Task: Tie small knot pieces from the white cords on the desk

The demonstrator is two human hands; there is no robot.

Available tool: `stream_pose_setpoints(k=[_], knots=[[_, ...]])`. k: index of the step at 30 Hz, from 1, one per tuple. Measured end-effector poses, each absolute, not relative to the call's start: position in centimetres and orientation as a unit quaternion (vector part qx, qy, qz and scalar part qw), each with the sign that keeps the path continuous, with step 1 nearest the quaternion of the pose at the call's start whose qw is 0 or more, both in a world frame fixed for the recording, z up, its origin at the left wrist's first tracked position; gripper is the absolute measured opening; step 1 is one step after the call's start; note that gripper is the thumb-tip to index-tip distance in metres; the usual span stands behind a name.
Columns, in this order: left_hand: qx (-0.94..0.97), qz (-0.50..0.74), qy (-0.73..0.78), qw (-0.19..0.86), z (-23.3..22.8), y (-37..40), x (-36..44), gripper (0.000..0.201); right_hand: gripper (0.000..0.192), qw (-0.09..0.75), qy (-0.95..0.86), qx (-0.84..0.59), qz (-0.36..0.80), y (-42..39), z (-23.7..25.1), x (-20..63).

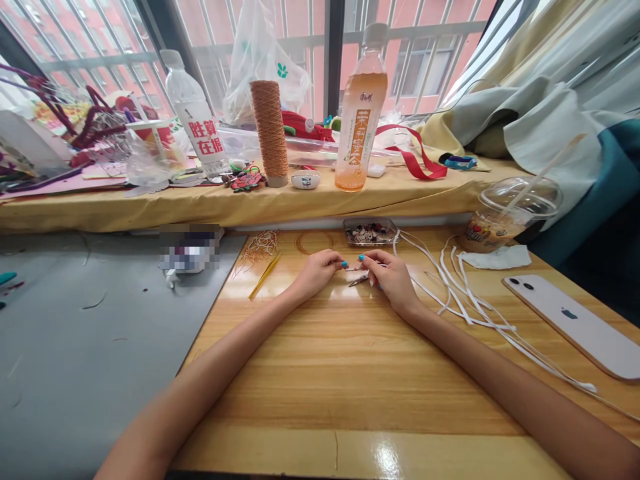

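My left hand [320, 270] is closed in a pinch over the wooden table, its fingertips on one end of a small thin piece like a short cord [354, 269]. Facing it, my right hand [390, 277] pinches close to the other end of that piece. A small pointed metal tool [359, 281], like scissors or pliers, sticks out from under the right hand's fingers; its handles are hidden by the palm. Behind both hands stands a clear tray [371, 241] of small beads or rings. A coil of thin brown cord [313, 252] lies just beyond the left hand.
Yellow tweezers [264, 275] and thread scraps [259, 250] lie left of my hands. White cords [467, 300], a phone [575, 323] and a plastic cup [505, 223] are on the right. Bottles [363, 120] and a brown thread spool [271, 133] stand on the ledge behind.
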State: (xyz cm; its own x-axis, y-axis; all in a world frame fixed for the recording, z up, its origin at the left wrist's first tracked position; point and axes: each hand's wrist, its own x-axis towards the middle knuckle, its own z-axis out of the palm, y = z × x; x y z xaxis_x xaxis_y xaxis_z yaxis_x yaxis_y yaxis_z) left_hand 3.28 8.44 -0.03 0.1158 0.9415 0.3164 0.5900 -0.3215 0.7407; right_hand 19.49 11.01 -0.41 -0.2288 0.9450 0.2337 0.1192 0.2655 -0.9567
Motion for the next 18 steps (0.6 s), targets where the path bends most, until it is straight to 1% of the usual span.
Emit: stream_pose_setpoints(k=[4,10,15,18], knots=[[0.722,0.379,0.543,0.201,0.05,8.27,3.33,0.014,0.023,0.485,-0.612,-0.428,0.456,11.10,-0.35,19.56],[0.716,0.350,0.551,0.246,0.29,8.13,3.51,0.018,0.023,0.521,-0.540,-0.443,0.491,11.25,-0.17,19.61],[0.724,0.335,0.554,0.237,0.35,8.16,3.53,0.020,0.020,0.545,-0.489,-0.423,0.533,11.51,0.15,19.69],[0.733,0.347,0.535,0.238,0.01,8.30,3.46,0.026,0.018,0.556,-0.460,-0.405,0.561,11.58,0.44,19.82]])
